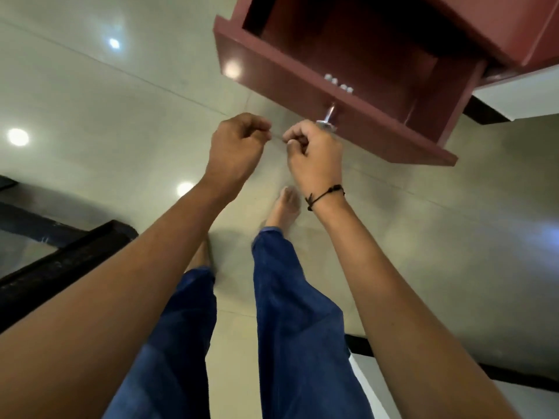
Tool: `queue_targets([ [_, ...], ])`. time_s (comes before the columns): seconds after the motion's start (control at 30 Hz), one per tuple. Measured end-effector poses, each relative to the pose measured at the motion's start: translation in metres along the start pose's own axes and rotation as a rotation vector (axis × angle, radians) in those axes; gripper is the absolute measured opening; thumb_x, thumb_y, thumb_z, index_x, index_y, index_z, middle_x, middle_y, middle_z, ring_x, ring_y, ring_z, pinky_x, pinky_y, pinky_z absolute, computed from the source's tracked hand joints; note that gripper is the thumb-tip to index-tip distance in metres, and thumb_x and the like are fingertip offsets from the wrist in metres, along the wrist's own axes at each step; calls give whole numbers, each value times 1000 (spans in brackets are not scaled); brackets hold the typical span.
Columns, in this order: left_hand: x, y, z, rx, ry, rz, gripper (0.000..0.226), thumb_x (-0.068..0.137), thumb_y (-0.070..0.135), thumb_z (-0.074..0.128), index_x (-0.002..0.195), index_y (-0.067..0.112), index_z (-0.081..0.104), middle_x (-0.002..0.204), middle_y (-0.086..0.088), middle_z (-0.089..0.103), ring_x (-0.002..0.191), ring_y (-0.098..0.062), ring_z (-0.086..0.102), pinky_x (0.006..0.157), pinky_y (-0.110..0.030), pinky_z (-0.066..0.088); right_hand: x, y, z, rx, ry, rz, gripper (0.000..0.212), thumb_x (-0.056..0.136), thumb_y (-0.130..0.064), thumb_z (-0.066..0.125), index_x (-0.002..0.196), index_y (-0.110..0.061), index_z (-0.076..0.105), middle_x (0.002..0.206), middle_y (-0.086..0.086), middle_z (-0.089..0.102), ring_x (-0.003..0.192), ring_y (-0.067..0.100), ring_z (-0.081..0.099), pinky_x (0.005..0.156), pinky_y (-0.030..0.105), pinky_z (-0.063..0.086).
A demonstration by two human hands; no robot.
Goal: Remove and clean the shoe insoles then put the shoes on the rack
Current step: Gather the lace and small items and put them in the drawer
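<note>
both hands' fingers (298, 137) curl before the open drawer (302, 86).

The open drawer (332, 95) is jutting out beyond both hands, left hand (236, 146) lying just beside right hand (311, 155), feet (284, 207) standing below on the floor (121, 101).

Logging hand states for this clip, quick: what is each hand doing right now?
Left hand: fingers curled, nothing visible in its grip.
Right hand: fingers curled just in front of the drawer handle; whether it holds anything cannot be told.
</note>
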State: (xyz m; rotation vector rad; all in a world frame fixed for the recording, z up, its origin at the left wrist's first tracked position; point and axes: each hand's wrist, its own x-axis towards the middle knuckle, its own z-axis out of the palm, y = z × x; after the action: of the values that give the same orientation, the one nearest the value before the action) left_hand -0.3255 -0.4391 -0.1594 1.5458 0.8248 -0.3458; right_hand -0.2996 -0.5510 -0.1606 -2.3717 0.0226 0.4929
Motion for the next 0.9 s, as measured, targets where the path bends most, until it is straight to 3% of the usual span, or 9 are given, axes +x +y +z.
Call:
queue_targets([
  [0.17,16,-55,-25,47,-18,-4,24,88,4,50,102,12,67,100,-4,68,100,-16,63,93,-28,49,10,34,79,-108,-81,154,24,82,1,47,83,-11,67,84,1,65,76,11,55,62,13,35],
  [0.3,47,-104,-24,114,-12,-5,28,91,5,50,114,10,65,114,-3,65,102,-13,59,85,-17,45,40,76,127,-54,-119,327,24,79,-1,46,67,-20,55,81,4,62,81,27,64,63,27,49],
  [0.37,66,-127,-15,163,-50,11,32,89,5,49,117,11,64,118,-3,62,102,-15,57,89,-22,46,57,96,143,-85,-133,355,20,80,-4,47,72,-19,57,85,4,64,84,28,65,66,32,54],
  [0.47,106,-155,9,217,-102,60,35,89,4,48,120,10,61,122,-8,60,110,-24,57,94,-28,47,94,124,162,-176,-131,337,18,85,-7,47,91,-14,63,94,3,64,90,25,63,77,37,56],
  [0.53,137,-168,28,287,-116,121,37,89,5,47,123,10,60,126,-7,58,113,-22,55,91,-24,42,123,142,170,-256,-110,294,21,91,-13,45,104,-11,62,108,5,63,101,24,60,84,29,51],
  [0.63,191,-186,53,458,-8,235,34,89,11,48,120,11,61,123,-9,59,114,-25,54,95,-27,39,167,167,176,-349,-75,251,29,91,-11,44,118,-8,56,125,7,57,116,23,52,89,24,41],
  [0.77,248,-193,73,632,161,343,33,91,19,47,122,13,56,120,-9,59,115,-28,50,101,-39,29,218,197,185,-255,64,246,43,84,-2,47,126,-5,42,133,14,43,116,32,50,94,39,46],
  [0.9,288,-190,87,603,207,457,38,93,19,50,130,12,49,126,-13,53,116,-29,45,95,-37,38,256,200,187,-304,137,91,44,91,-9,45,133,-12,37,136,10,39,121,22,43,87,20,33],
])
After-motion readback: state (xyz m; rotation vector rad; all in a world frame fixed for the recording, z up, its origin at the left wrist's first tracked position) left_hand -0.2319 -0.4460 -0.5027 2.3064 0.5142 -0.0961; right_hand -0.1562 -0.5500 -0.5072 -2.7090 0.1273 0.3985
